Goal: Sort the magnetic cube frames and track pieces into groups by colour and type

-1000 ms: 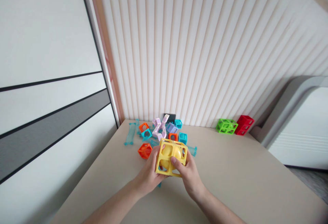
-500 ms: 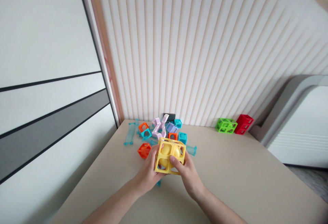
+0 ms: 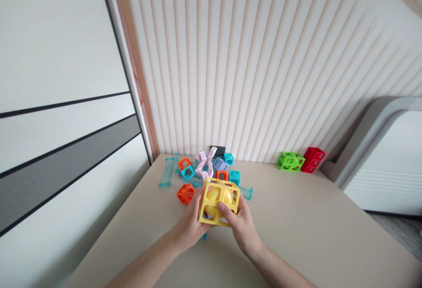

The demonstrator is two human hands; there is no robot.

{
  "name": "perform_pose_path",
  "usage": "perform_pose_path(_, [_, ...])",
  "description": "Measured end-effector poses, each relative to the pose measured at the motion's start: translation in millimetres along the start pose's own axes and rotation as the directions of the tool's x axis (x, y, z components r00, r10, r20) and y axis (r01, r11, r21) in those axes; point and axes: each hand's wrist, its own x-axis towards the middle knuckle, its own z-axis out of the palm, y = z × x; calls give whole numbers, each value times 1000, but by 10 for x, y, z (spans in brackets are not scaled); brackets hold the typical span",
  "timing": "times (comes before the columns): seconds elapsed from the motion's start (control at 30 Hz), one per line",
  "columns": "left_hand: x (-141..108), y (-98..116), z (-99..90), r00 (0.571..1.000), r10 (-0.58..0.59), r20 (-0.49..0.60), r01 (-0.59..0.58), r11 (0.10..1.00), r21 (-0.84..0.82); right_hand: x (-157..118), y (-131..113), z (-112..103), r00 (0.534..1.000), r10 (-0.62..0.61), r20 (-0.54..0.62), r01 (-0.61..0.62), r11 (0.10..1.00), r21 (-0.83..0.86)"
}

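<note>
Head view: two bare hands have a yellow block (image 3: pixel 216 200) between them, raised over the near middle of the pale table (image 3: pixel 296 222). It's an open framework, with rounded yellow shapes visible inside. The left hand (image 3: pixel 191 221) grips its left side, the fingers partly hidden behind it. The right hand (image 3: pixel 243 225) holds the other side, fingers curled around it and the thumb laid across the face turned toward the wearer.

Just left of the block, near the left hand, sits an orange block (image 3: pixel 185 194), tilted. Beyond the hands there's a real jumble: a pale lilac zigzag piece (image 3: pixel 204 165), a lavender block (image 3: pixel 220 164), a couple more small orange ones, some small teal blocks and a black piece (image 3: pixel 218 151) close to the wall. A see-through teal strip (image 3: pixel 167 172) lies out at the left of that pile, and another (image 3: pixel 246 193) pokes out just right of the yellow block. A bit of teal shows under the hands too, but I can't tell what it is.

Well off to the right, near the ribbed wall (image 3: pixel 231 68), a bright green block (image 3: pixel 290 162) stands beside a taller red one (image 3: pixel 313 160). A white cabinet (image 3: pixel 59 46) fills the left side.
</note>
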Motion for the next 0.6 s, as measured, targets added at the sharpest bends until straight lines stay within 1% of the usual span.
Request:
perform_pose_path(0.13, [5, 17, -1, 1000, -21, -8, 21, 1000, -13, -12, -36, 8, 1000, 7, 19, -7, 1000, -6])
perform_pose_path(0.27, [-11, -15, 5, 999, -34, -10, 34, 999, -24, -7, -55, 7, 999, 18, 31, -18, 1000, 14])
perform_pose_path(0.47, [-33, -52, 23, 1000, 5, -9, -5, 1000, -25, 3, -33, -5, 999, 25, 30, -26, 999, 45])
perform_pose_path(0.6, [-27, -42, 27, 1000, -5, 2, 5, 999, -42, 12, -36, 0, 999, 28, 19, -29, 998, 62])
